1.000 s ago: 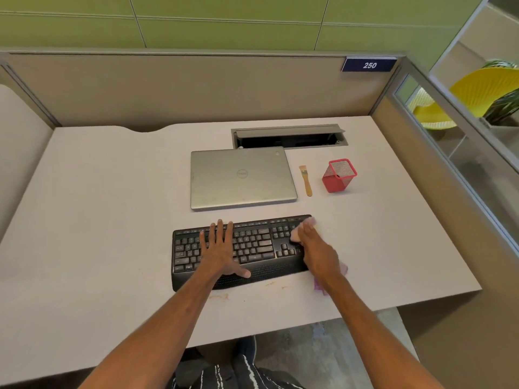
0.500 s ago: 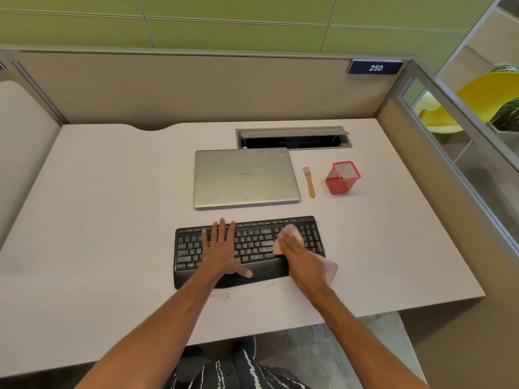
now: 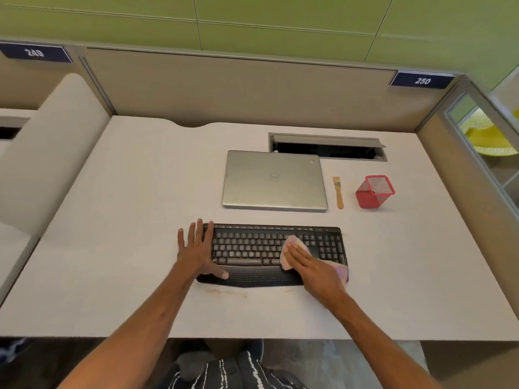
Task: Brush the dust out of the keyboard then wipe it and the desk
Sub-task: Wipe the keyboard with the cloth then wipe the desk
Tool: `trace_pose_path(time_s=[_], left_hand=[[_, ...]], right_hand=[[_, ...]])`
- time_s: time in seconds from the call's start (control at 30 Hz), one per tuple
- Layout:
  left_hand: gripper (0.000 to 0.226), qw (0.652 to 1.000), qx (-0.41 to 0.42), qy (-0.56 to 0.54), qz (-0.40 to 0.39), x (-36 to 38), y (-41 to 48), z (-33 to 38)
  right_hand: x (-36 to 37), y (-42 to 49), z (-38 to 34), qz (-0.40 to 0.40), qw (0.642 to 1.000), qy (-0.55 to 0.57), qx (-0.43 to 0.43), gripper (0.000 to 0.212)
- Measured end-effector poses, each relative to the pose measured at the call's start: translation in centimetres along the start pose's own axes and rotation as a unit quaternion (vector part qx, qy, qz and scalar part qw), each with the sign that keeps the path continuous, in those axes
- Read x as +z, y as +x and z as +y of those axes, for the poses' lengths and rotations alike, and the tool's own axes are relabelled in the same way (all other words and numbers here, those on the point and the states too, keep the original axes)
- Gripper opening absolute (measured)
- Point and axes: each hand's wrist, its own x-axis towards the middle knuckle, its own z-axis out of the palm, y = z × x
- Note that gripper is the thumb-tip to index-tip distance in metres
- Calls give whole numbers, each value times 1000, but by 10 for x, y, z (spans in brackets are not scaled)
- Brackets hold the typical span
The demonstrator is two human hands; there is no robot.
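Cloth (image 3: 292, 240) beneath right grip (image 3: 311, 266), on keyboard (image 3: 247, 245)

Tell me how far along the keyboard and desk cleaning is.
Brushing looks done: the brush lies on the desk beside the laptop. In hand: the right hand presses a pink cloth flat on the keyboard, right of centre, while the left hand rests flat on its left end. Left: the desk wipe; brownish marks show just in front of the keyboard.
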Motion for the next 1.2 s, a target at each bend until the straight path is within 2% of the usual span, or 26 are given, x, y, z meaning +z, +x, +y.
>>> trace_pose_path(time_s=[0.13, 0.33, 0.47, 0.53, 0.6, 0.7, 0.8, 0.87, 1.0, 1.1, 1.2], left_hand=[[174, 999, -8, -39, -8, 4, -1, -11], [154, 997, -28, -62, 21, 1, -2, -30], [153, 996, -50, -68, 29, 2, -3, -47], [147, 996, -38, -83, 23, 2, -3, -52], [132, 994, -21, -107, 20, 0, 0, -55], [99, 992, -13, -126, 29, -2, 9, -59], [77, 994, -13, -102, 47, 0, 16, -60], [77, 995, -11, -80, 54, 1, 18, -61], [88, 994, -21, -81, 72, 0, 19, -65], [91, 994, 4, -76, 85, 6, 22, -67], [109, 991, 37, -75, 101, 14, 25, -67]], right_hand=[[-2, 40, -44, -2, 999, 14, -47, 97], [2, 102, -108, -11, 986, 30, -166, 93], [5, 93, -99, -15, 976, 18, -215, 96], [4, 82, -83, -18, 978, 10, -209, 94], [1, 81, -76, -10, 986, 19, -168, 91], [-1, 103, -90, 8, 994, 17, -104, 99], [2, 124, -122, 9, 989, 28, -142, 90], [8, 127, -142, -7, 977, 46, -209, 83], [16, 107, -136, -38, 945, 21, -325, 87], [10, 93, -109, -28, 950, -4, -310, 92], [6, 98, -109, -27, 960, 4, -280, 96]])
